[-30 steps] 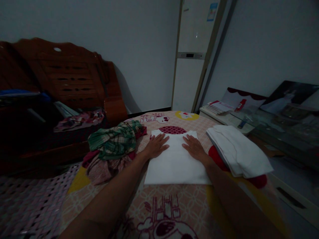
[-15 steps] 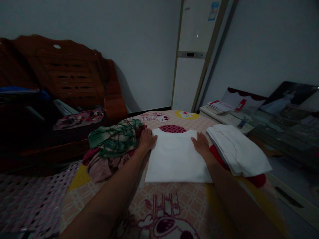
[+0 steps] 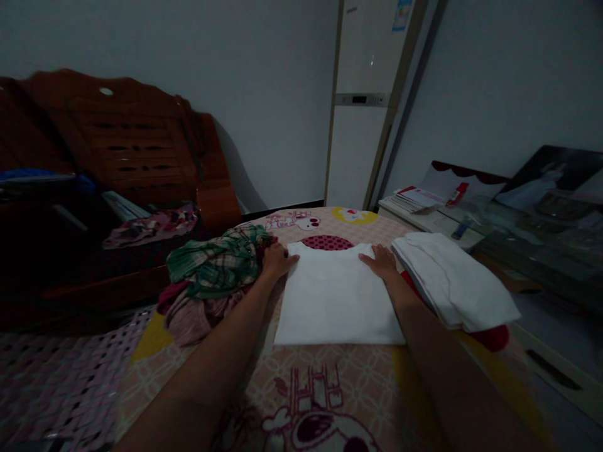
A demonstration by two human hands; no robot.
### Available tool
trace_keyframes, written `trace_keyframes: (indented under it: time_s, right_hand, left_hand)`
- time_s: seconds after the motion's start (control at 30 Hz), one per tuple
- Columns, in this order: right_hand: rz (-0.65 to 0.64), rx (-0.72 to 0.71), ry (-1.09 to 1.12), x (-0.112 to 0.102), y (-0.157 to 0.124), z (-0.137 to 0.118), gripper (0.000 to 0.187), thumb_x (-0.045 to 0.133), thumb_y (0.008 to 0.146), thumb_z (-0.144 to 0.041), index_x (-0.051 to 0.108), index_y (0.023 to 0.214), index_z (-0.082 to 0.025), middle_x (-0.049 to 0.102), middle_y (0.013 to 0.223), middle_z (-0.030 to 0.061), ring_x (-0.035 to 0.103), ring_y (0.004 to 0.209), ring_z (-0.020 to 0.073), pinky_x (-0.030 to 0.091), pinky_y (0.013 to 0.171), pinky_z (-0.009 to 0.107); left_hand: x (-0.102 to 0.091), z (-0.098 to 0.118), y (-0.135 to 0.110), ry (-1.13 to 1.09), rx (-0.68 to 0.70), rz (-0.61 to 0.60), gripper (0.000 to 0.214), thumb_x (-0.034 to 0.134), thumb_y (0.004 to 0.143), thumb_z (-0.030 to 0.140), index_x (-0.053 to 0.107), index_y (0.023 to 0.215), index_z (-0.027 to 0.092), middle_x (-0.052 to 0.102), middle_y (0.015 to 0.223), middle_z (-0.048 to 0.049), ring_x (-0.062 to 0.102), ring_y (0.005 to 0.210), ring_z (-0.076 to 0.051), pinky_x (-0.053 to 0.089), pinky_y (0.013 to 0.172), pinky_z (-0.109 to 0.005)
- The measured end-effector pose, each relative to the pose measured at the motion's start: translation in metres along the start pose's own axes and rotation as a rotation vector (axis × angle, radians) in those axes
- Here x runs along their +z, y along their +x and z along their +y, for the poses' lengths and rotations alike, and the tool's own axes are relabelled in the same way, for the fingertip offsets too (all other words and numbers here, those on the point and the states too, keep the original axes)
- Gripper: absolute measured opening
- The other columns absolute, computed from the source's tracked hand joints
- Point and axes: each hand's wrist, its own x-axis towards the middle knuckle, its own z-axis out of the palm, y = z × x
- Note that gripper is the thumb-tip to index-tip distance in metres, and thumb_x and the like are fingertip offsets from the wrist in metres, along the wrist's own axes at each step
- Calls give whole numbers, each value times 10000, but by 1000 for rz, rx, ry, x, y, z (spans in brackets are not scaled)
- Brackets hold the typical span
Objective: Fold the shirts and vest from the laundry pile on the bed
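Observation:
A folded white garment (image 3: pixel 336 295) lies flat on the patterned pink bedspread (image 3: pixel 330 395) in front of me. My left hand (image 3: pixel 277 259) is at its far left corner, fingers curled on the cloth. My right hand (image 3: pixel 382 261) is at the far right corner, fingers bent over the top edge. Both forearms reach out along the garment's sides.
A heap of plaid green and pink clothes (image 3: pixel 211 276) lies left of the garment. A stack of folded white cloth (image 3: pixel 455 282) sits to the right on something red. A wooden bench (image 3: pixel 117 163) stands at left, a tall white appliance (image 3: pixel 360 107) behind, a cluttered low cabinet (image 3: pixel 518 232) at right.
My hands slid apart from the middle of the white garment to its far corners and their fingers curled onto the cloth. The garment stayed flat.

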Motion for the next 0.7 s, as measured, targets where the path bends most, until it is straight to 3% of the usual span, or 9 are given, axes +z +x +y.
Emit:
trace_keyframes:
  time_s: [0.07,0.17,0.3,0.47,0.7]
  right_hand:
    - [-7,-23,143,-5,2,11,609,584,838,-463,542,1353,-140,557,1389,160,520,1277,267,394,1054,400]
    - [80,9,285,-10,4,26,508,477,880,-351,560,1337,-146,631,1305,125,614,1151,224,472,964,357]
    - [117,11,242,-6,5,21,365,476,869,-326,685,1126,-171,682,1200,113,616,1121,243,453,984,384]
    - [122,-33,88,-1,4,1,327,572,805,-362,679,1029,-149,679,1143,136,598,1104,260,418,1007,407]
    - [166,-18,460,-15,-4,1,263,636,671,-319,678,892,-185,725,926,52,652,886,227,507,850,371]
  left_hand:
    - [-1,-1,1,-39,10,-5,224,660,759,392,670,782,169,671,1124,-123,606,1063,-292,458,943,-368]
    - [-4,-3,3,-100,10,-14,162,608,788,298,687,838,166,700,1049,-111,629,991,-254,464,900,-338]
    - [-7,-2,3,-105,20,-19,216,503,863,279,677,828,156,707,966,-101,634,949,-219,453,863,-301]
    - [-6,3,0,-151,9,-36,178,621,788,338,653,808,164,704,898,-63,628,865,-203,448,773,-277]
    - [-1,3,3,-588,-67,-35,180,640,671,246,638,829,161,704,816,-21,649,799,-191,478,680,-260]
